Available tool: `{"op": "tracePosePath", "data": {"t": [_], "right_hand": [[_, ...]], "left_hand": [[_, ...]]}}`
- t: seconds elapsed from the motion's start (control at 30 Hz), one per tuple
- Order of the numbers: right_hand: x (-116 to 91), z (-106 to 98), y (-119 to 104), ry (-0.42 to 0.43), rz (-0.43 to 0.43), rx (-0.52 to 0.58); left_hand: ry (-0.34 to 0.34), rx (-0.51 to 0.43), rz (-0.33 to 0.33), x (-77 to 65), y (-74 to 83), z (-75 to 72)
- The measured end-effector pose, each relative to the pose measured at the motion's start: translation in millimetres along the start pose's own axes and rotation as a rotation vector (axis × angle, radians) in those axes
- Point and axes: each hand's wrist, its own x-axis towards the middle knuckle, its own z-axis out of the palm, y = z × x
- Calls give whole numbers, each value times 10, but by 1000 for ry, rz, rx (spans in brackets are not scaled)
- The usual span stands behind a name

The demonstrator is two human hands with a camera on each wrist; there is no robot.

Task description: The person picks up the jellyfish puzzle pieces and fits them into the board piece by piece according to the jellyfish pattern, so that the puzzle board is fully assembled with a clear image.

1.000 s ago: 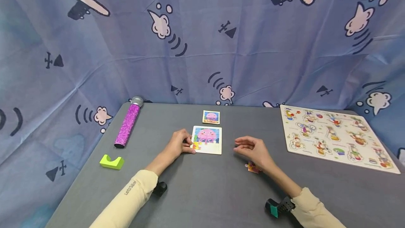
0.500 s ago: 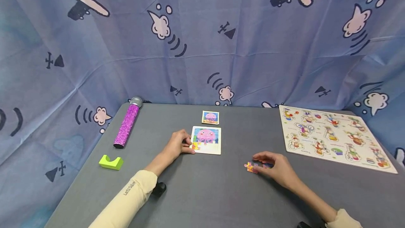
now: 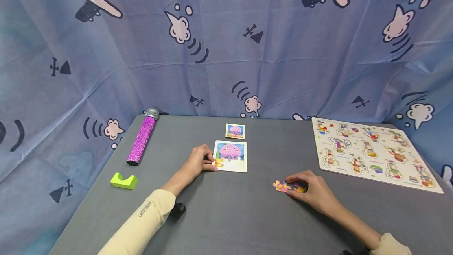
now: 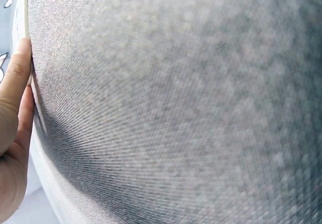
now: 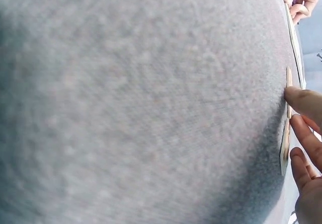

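Observation:
In the head view my left hand (image 3: 200, 160) holds the left edge of a square puzzle board (image 3: 236, 167), which shows a pink jellyfish. The lower right of that board is plain pale backing, with an orange-yellow piece at its lower left. To the right, my right hand (image 3: 313, 190) pinches at a pink-and-yellow puzzle piece (image 3: 282, 186) lying on the table, thumb in front and fingers behind. A second puzzle piece (image 3: 301, 187) shows under the arch of this hand, partly hidden. The right wrist view shows the pieces edge-on, fingertips right at them.
A small jellyfish picture card (image 3: 235, 131) lies behind the board on the grey table (image 3: 226, 215). Left stand a purple glitter microphone (image 3: 143, 139) and a lime-green notched block (image 3: 124, 181). A large wooden picture board (image 3: 375, 152) is at the right, before a blue curtain (image 3: 226, 50).
My right hand has moved right and toward me, from beside the board to the loose puzzle pieces, uncovering more of them. My left hand stays at the board's edge.

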Motion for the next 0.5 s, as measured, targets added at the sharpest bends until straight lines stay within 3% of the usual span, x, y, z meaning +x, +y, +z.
{"op": "tracePosePath", "data": {"t": [0.13,0.37,0.5], "right_hand": [[38,-6,-3,-11,-31,45],[90,6,-6,-100,16,443],[92,29,14,-150,81,557]], "left_hand": [[-8,-6,-4,5,10,0],[2,7,10,15,-21,10],[0,12,28,7,-37,12]]}}
